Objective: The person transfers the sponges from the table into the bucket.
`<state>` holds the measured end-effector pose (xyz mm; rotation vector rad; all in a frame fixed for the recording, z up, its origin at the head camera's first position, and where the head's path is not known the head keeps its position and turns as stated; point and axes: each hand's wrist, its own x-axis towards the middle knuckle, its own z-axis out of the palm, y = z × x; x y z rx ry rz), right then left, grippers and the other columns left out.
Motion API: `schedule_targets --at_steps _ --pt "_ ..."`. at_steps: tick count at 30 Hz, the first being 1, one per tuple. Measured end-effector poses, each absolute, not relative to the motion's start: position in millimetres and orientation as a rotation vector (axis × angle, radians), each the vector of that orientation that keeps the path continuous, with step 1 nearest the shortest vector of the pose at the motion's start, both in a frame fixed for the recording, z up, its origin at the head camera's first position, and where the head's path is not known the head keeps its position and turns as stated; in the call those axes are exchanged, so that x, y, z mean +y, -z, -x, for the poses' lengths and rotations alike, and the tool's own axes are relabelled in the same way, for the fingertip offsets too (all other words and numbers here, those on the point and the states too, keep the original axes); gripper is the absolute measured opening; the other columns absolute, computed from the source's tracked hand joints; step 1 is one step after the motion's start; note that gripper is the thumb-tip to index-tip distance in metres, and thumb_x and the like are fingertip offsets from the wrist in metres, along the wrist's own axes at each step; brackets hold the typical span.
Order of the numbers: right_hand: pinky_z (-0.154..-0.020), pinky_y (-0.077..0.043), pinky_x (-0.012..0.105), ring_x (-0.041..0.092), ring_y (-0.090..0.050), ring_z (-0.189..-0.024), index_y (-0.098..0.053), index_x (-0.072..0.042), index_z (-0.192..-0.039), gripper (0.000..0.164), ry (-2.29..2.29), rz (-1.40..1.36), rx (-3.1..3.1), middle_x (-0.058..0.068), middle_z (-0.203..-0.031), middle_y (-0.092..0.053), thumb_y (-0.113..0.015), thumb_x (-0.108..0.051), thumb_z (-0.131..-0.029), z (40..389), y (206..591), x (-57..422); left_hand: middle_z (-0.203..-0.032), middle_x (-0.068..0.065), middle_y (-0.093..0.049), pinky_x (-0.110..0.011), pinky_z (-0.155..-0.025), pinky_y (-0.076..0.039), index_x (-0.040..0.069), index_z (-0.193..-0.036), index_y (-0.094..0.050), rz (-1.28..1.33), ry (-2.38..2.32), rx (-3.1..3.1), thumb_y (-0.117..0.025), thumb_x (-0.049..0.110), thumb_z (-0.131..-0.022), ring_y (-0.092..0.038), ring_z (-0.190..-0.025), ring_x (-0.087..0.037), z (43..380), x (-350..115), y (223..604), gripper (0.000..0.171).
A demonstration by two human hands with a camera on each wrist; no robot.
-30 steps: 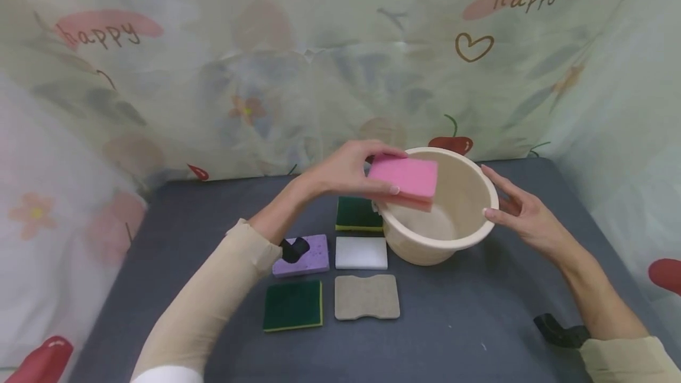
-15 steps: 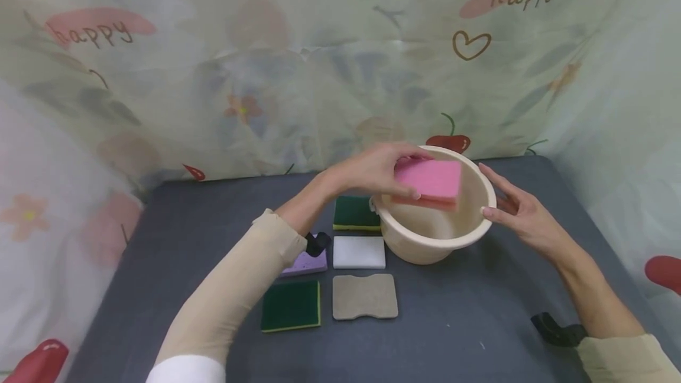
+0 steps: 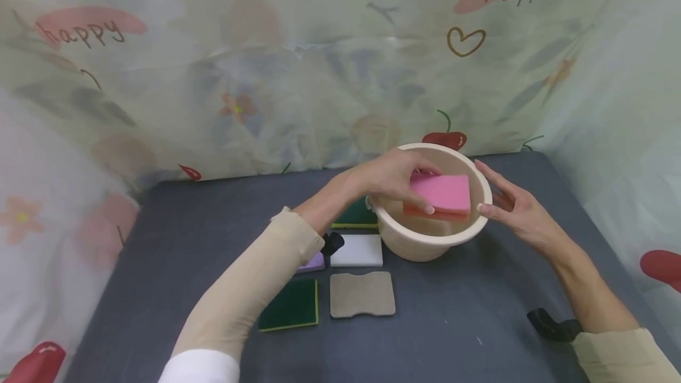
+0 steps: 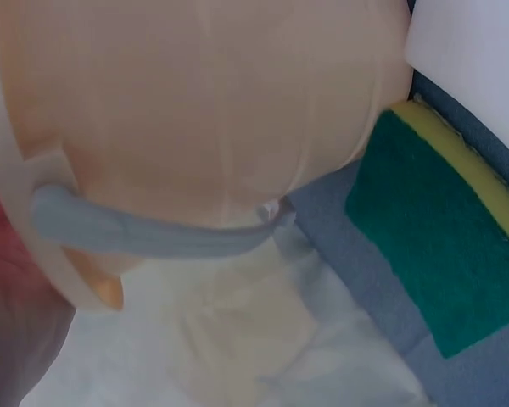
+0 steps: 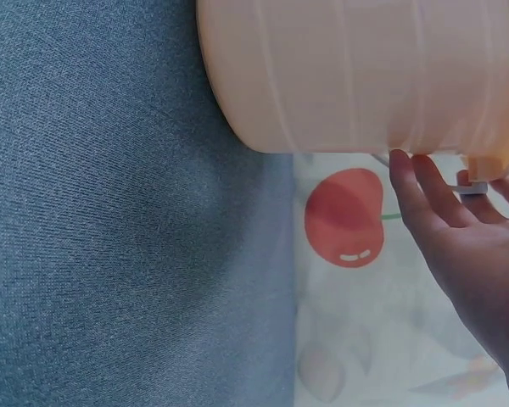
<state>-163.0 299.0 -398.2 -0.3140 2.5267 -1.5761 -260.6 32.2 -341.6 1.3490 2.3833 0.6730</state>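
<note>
My left hand (image 3: 391, 179) pinches a pink sponge (image 3: 446, 190) with an orange-pink lower side, thumb in front and fingers behind. The sponge is inside the mouth of a cream bucket (image 3: 412, 246), above its bottom. My right hand (image 3: 524, 214) is at the bucket's right rim, with fairly straight fingers touching it from outside; in the right wrist view the fingertips (image 5: 400, 165) lie against the wall. In the left wrist view a grey handle (image 4: 144, 227) hangs along the bucket, and only part of the left hand (image 4: 17, 309) shows beyond the rim.
Left of the bucket lie a green-and-yellow scouring sponge (image 3: 356, 215), a white sponge (image 3: 357, 250) and a grey notched sponge (image 3: 363, 294). Another green scouring sponge (image 3: 291, 305) and a purple sponge (image 3: 314, 263) are partly behind the left arm. A printed curtain (image 3: 298, 93) borders the dark table (image 3: 436, 347).
My left hand has carried the pink sponge to the right and down, from over the bucket's left rim into its mouth. The right hand has stayed at the rim.
</note>
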Motion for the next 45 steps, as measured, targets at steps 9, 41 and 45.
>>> schedule_targets --at_steps 9,41,45 --pt "-0.088 -0.043 0.012 0.04 -0.028 -0.144 -0.019 -0.03 -0.16 0.078 1.593 0.298 2.509 0.0 -0.165 -0.019 -0.064 -0.016 -0.098 163 399 298 -0.12 0.007 -0.067 -0.016 -0.087 -0.042 0.014 -0.132 -0.065 -1.384 -0.56 2.383 -0.084 0.05 -0.075 -0.056 -0.101 -0.002 261 40 346 0.07" --pt "-0.089 -0.043 0.011 0.04 -0.03 -0.143 -0.018 -0.029 -0.16 0.078 1.588 0.333 2.537 0.0 -0.165 -0.018 -0.063 -0.011 -0.098 160 401 299 -0.122 0.004 -0.066 -0.019 -0.084 -0.043 0.023 -0.135 -0.063 -1.227 -0.297 2.403 -0.082 0.049 -0.078 -0.057 -0.106 -0.008 249 55 354 0.065" --pt "-0.089 -0.044 0.012 0.041 -0.029 -0.143 -0.018 -0.031 -0.16 0.078 1.592 0.339 2.53 0.001 -0.165 -0.017 -0.062 -0.011 -0.099 160 402 298 -0.121 0.007 -0.067 -0.019 -0.087 -0.044 0.021 -0.132 -0.066 -1.3 -0.539 2.368 -0.084 0.044 -0.077 -0.06 -0.11 -0.01 249 48 351 0.062"
